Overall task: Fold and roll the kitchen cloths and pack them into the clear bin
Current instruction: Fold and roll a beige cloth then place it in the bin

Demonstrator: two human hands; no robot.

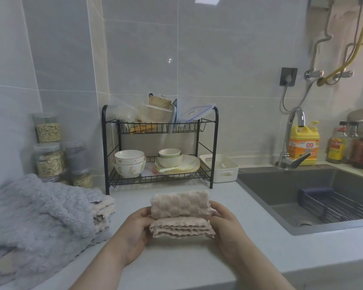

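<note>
A beige textured kitchen cloth [180, 213], folded into several layers, lies on the pale countertop [176, 264] with its far part curled up into a roll. My left hand [134, 229] grips its left end and my right hand [224, 225] grips its right end, thumbs on the near side. At the left lies a pile of loose cloths [36, 218], grey ones on top and beige ones under them. The clear bin is not identifiable; a clear container [155, 114] and a clear lid [197, 113] stand on top of the rack.
A black two-tier dish rack [215, 147] with bowls and plates stands at the back. A white basket [222, 168] sits beside it. The sink [291, 191] with a faucet [291, 139] lies on the right. Jars of grain [48, 160] stand at the left wall.
</note>
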